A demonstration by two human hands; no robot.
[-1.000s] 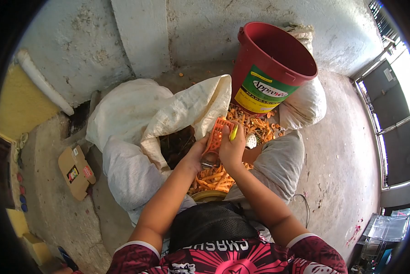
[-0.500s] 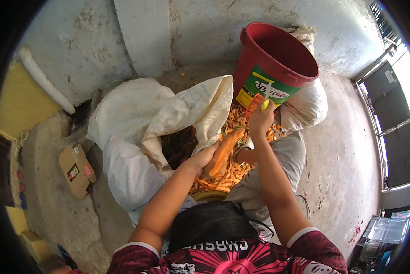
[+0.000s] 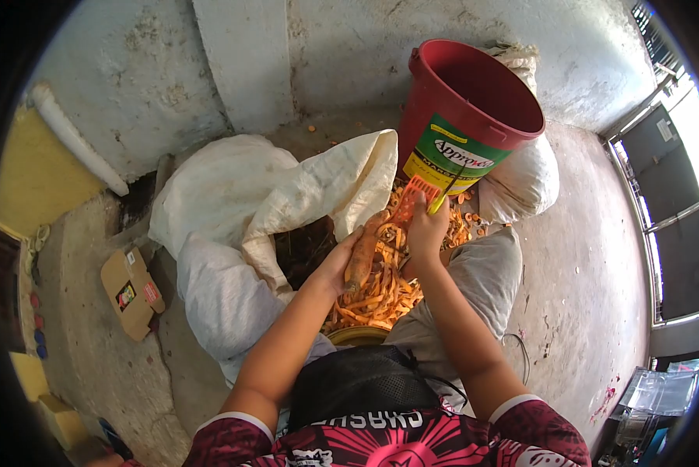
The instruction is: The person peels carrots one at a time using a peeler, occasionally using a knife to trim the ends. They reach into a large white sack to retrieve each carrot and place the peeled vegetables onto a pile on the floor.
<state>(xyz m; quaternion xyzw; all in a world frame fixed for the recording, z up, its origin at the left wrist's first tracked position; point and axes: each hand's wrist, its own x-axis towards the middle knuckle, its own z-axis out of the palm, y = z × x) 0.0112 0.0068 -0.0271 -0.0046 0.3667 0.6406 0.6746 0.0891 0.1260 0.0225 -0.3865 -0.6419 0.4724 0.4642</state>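
My left hand (image 3: 337,266) is closed around a large carrot (image 3: 362,261), which points up and away from me; its near end still shows dull brownish skin. My right hand (image 3: 429,227) grips an orange plastic peeler (image 3: 413,196), its toothed-looking head close to the carrot's far end. A knife with a yellow handle (image 3: 438,205) also sits in that right hand, its thin dark blade sticking up in front of the bucket label. Below both hands lies a heap of orange peelings (image 3: 384,303) in a yellowish basin (image 3: 357,335), between my legs.
A tall maroon bucket (image 3: 474,101) leans beyond the peelings, against a stuffed white sack (image 3: 524,183). An open white sack (image 3: 326,183) with dark contents stands to the left. Flattened cardboard (image 3: 133,294) lies on the concrete floor (image 3: 575,288). A wall (image 3: 349,62) rises behind.
My right hand has come down and left, bringing the peeler to the carrot's far end. The carrot has turned in my left hand, now showing browner skin. The knife blade now shows more clearly.
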